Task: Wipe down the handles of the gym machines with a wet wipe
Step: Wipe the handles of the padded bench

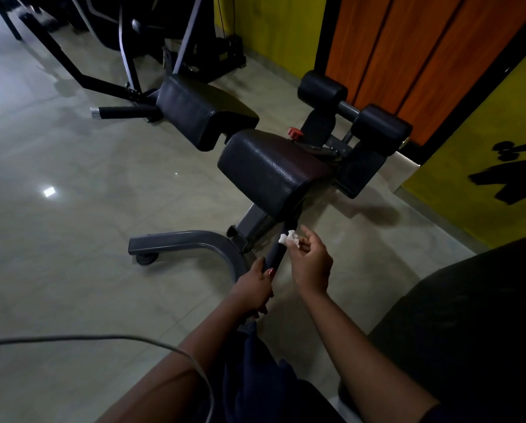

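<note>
Handle (276, 253), left hand (252, 290) fingers curled round it, right hand (312, 265) pinching wet wipe (288, 238)

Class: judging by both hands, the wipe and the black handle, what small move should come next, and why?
Probably press the wet wipe against the handle and slide it down. The left hand grips the handle lower down, steadying it, while the right hand only pinches the crumpled wipe beside its upper part.
</note>
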`<act>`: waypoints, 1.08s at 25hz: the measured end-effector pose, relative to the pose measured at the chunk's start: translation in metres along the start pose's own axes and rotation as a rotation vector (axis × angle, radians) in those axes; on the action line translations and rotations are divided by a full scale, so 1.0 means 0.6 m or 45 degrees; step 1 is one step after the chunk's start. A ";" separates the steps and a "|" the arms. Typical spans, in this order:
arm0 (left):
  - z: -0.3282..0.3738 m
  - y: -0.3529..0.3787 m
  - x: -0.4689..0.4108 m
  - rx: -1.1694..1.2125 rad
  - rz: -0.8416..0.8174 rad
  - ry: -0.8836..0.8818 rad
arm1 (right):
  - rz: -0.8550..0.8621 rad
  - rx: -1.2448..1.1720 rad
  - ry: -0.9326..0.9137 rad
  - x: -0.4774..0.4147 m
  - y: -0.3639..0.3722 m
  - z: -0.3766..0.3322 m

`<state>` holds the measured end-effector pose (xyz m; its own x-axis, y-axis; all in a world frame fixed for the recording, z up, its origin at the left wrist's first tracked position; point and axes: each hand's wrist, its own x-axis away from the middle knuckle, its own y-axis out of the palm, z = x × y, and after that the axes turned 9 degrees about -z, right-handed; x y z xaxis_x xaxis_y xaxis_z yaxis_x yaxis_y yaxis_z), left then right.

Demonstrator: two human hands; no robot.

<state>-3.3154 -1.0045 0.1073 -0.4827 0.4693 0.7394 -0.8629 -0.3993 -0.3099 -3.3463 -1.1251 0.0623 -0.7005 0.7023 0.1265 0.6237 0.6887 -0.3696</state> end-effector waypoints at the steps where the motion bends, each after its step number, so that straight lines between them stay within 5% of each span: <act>1: 0.000 0.000 -0.001 -0.009 0.002 0.005 | -0.004 0.158 -0.138 -0.001 0.004 0.006; 8: -0.001 -0.001 0.000 -0.029 -0.005 0.016 | -0.176 0.672 -0.704 -0.010 -0.006 0.027; 13: -0.004 0.000 -0.002 -0.030 0.020 0.026 | -0.032 0.634 -0.451 -0.061 0.009 0.003; 18: -0.010 0.000 -0.005 -0.033 0.025 0.083 | -0.196 0.764 -0.869 -0.011 -0.009 0.031; 20: -0.010 0.000 -0.006 -0.007 0.045 0.092 | -0.089 0.745 -0.688 -0.040 0.003 0.023; 24: -0.008 0.002 -0.002 -0.030 0.070 0.101 | 0.151 0.221 0.078 -0.037 0.034 0.010; 27: -0.014 0.007 -0.004 -0.201 0.127 0.155 | 0.013 -0.183 0.583 0.014 0.065 0.060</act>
<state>-3.3190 -1.0005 0.0992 -0.5730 0.5293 0.6257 -0.8182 -0.3244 -0.4748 -3.3403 -1.0987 0.0159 -0.4899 0.6939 0.5278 0.6940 0.6768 -0.2457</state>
